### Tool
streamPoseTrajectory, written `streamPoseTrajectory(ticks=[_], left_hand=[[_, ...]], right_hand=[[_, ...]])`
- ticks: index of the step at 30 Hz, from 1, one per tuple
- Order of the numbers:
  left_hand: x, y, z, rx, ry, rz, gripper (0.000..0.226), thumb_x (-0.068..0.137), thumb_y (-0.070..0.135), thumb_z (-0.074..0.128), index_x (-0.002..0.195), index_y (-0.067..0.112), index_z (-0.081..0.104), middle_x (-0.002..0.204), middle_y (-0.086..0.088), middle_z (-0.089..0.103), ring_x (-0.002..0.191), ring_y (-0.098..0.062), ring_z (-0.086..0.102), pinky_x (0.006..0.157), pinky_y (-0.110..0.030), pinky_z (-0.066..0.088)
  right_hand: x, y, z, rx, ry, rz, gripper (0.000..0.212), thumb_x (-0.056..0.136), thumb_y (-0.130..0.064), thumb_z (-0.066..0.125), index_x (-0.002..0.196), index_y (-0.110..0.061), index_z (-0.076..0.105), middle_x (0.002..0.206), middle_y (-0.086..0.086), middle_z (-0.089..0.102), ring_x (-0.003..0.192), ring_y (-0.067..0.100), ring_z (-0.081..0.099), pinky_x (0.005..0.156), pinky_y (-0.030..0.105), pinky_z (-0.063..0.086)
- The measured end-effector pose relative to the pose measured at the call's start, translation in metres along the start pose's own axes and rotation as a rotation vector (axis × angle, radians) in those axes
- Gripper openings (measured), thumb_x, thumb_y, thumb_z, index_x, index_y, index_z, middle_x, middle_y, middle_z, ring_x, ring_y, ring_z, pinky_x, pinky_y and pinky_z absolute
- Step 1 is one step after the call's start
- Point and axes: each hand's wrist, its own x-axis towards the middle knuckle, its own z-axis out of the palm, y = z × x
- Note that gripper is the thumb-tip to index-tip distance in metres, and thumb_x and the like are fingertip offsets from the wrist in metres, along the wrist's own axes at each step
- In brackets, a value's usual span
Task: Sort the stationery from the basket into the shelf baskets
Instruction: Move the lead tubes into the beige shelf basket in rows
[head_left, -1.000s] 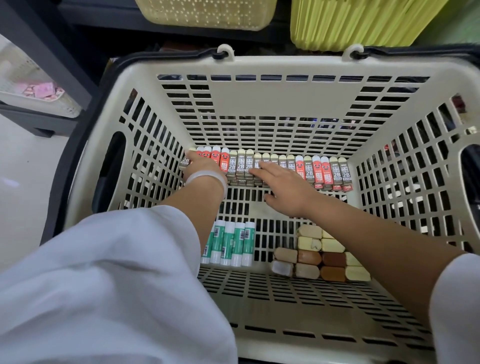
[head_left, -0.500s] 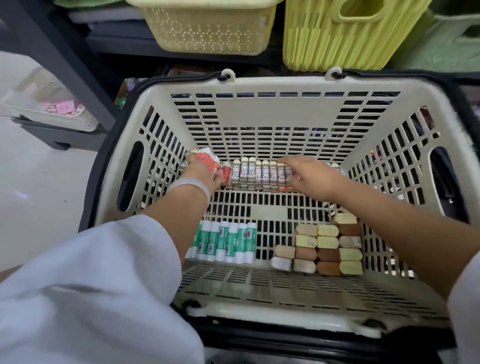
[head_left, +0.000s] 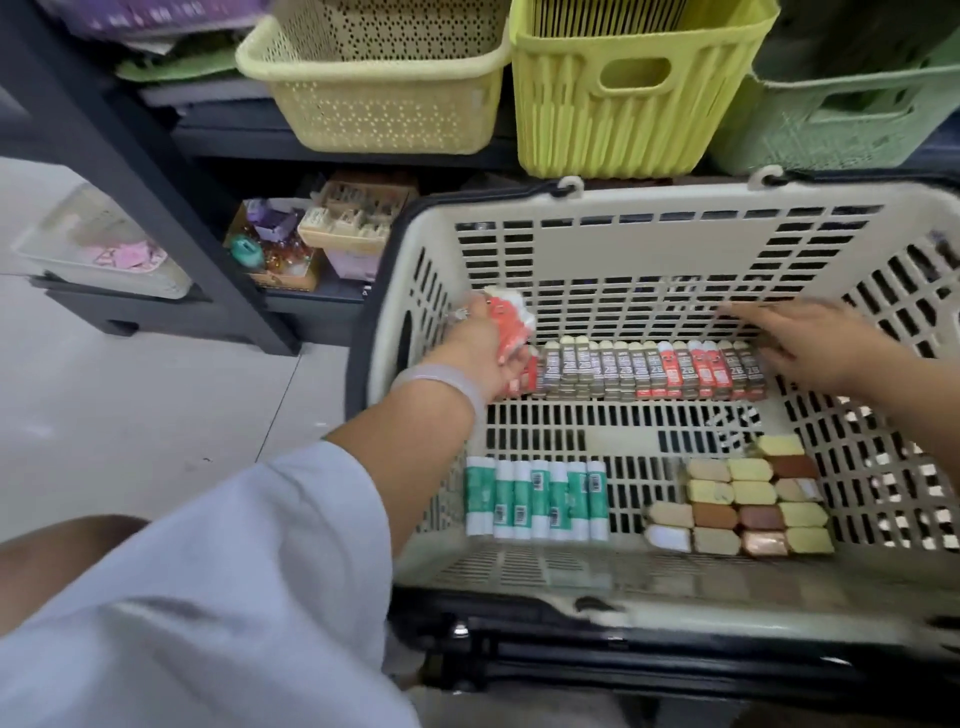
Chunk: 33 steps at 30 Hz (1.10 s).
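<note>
A cream shopping basket (head_left: 597, 260) sits below the shelf. Across its far floor runs a row of 2B lead cases (head_left: 654, 370), grey and red. My left hand (head_left: 480, 345) grips a small bunch of red lead cases (head_left: 506, 319), lifted at the row's left end. Over the right end of the row my right hand (head_left: 810, 340) hovers with fingers spread, holding nothing. Green-and-white glue sticks (head_left: 535, 499) lie side by side near the front. A block of erasers (head_left: 743, 506) in cream, yellow and brown lies at the front right.
On the shelf above stand a pale yellow perforated basket (head_left: 374, 78), a lime ribbed basket (head_left: 623, 98) and a green basket (head_left: 841, 119). Small boxes of trinkets (head_left: 311, 234) sit on the lower shelf. A clear tray (head_left: 98, 249) rests at left on the floor.
My left hand has lifted red lead cases off the left end of the row. My right hand moved right and let go of the row. The view tilted up toward the shelf.
</note>
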Motion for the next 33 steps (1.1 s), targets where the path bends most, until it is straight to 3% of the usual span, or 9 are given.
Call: streamPoseTrajectory(ticks=[3, 5, 8, 11, 17, 22, 26, 30, 33], left_hand=[[-0.020, -0.007, 0.033, -0.016, -0.134, -0.030, 0.025, 0.092, 0.039, 0.050, 0.096, 0.014, 0.049, 0.087, -0.014, 0.047, 0.071, -0.025, 0.050, 0.040, -0.023, 0.050], [-0.032, -0.007, 0.045, -0.002, -0.216, -0.014, 0.018, 0.094, 0.035, 0.048, 0.089, 0.018, 0.051, 0.087, -0.011, 0.049, 0.070, -0.022, 0.051, 0.039, -0.021, 0.047], [-0.053, 0.000, 0.047, 0.023, -0.306, 0.004, 0.031, 0.094, 0.039, 0.047, 0.083, 0.011, 0.051, 0.076, -0.011, 0.056, 0.057, -0.018, 0.051, 0.037, -0.017, 0.044], [-0.076, 0.019, 0.033, 0.044, -0.355, 0.107, 0.038, 0.095, 0.041, 0.042, 0.077, 0.009, 0.052, 0.057, -0.007, 0.058, 0.036, -0.013, 0.051, 0.033, -0.014, 0.040], [-0.086, 0.056, -0.022, 0.081, -0.263, 0.312, 0.039, 0.096, 0.046, 0.034, 0.083, 0.013, 0.050, 0.062, -0.003, 0.054, 0.035, -0.009, 0.050, 0.030, -0.013, 0.038], [-0.073, 0.063, -0.049, 0.133, -0.164, 0.377, 0.040, 0.095, 0.048, 0.035, 0.097, 0.014, 0.055, 0.078, -0.003, 0.057, 0.057, -0.010, 0.053, 0.035, -0.016, 0.042], [-0.065, 0.068, -0.053, 0.086, -0.139, 0.353, 0.051, 0.095, 0.049, 0.037, 0.125, 0.009, 0.050, 0.087, -0.005, 0.059, 0.061, -0.012, 0.054, 0.037, -0.015, 0.044], [-0.063, 0.068, -0.052, 0.030, -0.161, 0.316, 0.055, 0.094, 0.050, 0.036, 0.127, 0.007, 0.050, 0.082, -0.006, 0.058, 0.061, -0.014, 0.053, 0.036, -0.014, 0.044], [-0.067, 0.065, -0.051, 0.008, -0.181, 0.304, 0.053, 0.094, 0.052, 0.036, 0.116, 0.008, 0.055, 0.081, -0.006, 0.059, 0.061, -0.014, 0.054, 0.036, -0.014, 0.044]], right_hand=[[-0.007, 0.004, -0.011, -0.019, -0.095, 0.174, 0.053, 0.096, -0.033, 0.037, 0.146, -0.027, 0.021, 0.145, 0.007, 0.039, 0.131, 0.025, 0.039, 0.110, 0.041, 0.027], [-0.008, -0.017, -0.035, 0.185, 0.070, 0.163, 0.041, 0.094, -0.023, 0.041, 0.135, -0.019, 0.044, 0.133, 0.014, 0.052, 0.117, 0.031, 0.053, 0.097, 0.042, 0.042], [-0.016, -0.074, -0.076, 0.537, 0.343, -0.068, 0.028, 0.092, -0.017, 0.046, 0.116, -0.012, 0.059, 0.112, 0.016, 0.065, 0.097, 0.032, 0.061, 0.081, 0.036, 0.049], [-0.030, -0.138, -0.105, 0.792, 0.386, -0.265, 0.021, 0.092, -0.018, 0.050, 0.106, -0.005, 0.058, 0.098, 0.013, 0.063, 0.082, 0.022, 0.061, 0.066, 0.023, 0.042], [-0.034, -0.230, -0.126, 1.054, 0.342, -0.344, 0.049, 0.088, -0.025, 0.055, 0.133, -0.009, 0.043, 0.133, 0.016, 0.045, 0.121, 0.030, 0.045, 0.104, 0.035, 0.036], [-0.039, -0.264, -0.129, 1.306, 0.289, -0.232, 0.073, 0.075, -0.022, 0.064, 0.138, -0.012, 0.029, 0.134, 0.013, 0.040, 0.125, 0.025, 0.040, 0.104, 0.037, 0.036], [-0.037, -0.259, -0.132, 1.212, 0.259, -0.204, 0.086, 0.077, -0.025, 0.061, 0.147, -0.016, 0.012, 0.141, 0.013, 0.037, 0.130, 0.025, 0.037, 0.105, 0.039, 0.035], [-0.037, -0.251, -0.132, 1.102, 0.243, -0.169, 0.092, 0.080, -0.027, 0.060, 0.149, -0.014, 0.002, 0.152, 0.008, 0.024, 0.138, 0.023, 0.028, 0.110, 0.036, 0.029], [-0.044, -0.242, -0.130, 1.035, 0.288, -0.143, 0.086, 0.079, -0.026, 0.059, 0.149, -0.021, 0.010, 0.143, 0.009, 0.039, 0.128, 0.026, 0.041, 0.101, 0.034, 0.038]])
